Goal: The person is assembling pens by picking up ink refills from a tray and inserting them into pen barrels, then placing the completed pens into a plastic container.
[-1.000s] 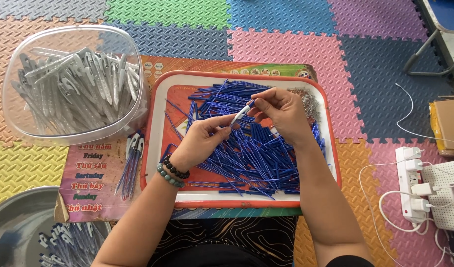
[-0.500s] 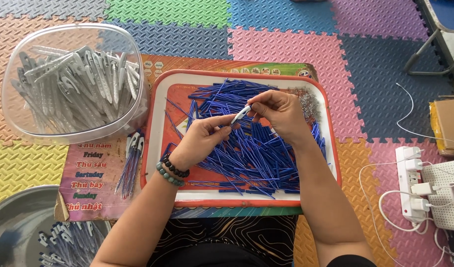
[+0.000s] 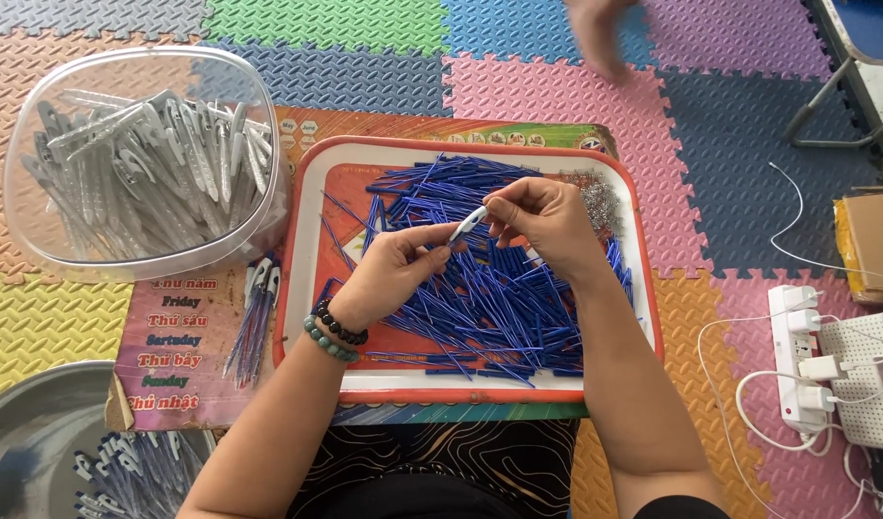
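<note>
- Your left hand (image 3: pixel 388 274): fingers pinched nearly closed on the lower end of a small pen part (image 3: pixel 468 223), white w/ blue inside; thumb on top, index under.
- Your right hand (image 3: pixel 547 226): fingers also pinched tight, gripping the upper end of the same pen part; other fingers curled in.
- Pen part sits tilted between both sets of fingers, held above the tray (image 3: pixel 307 231), not touching it.
- Directly under your fingers: heap of blue refills (image 3: pixel 480 308) spread over the red tray w/ white rim.
- Just right of your right fingers: small pile of metal springs (image 3: pixel 600 202) in tray corner.
- Well left of your left fingers: clear tub (image 3: pixel 37 255) full of grey-white pen barrels (image 3: pixel 143 173).
- Below-left of the left fingers, beside tray: few finished pens (image 3: pixel 254 312) on a printed sheet.
- Far above the fingers: another person's hand (image 3: pixel 600 38), blurred, over the foam floor mat.
</note>
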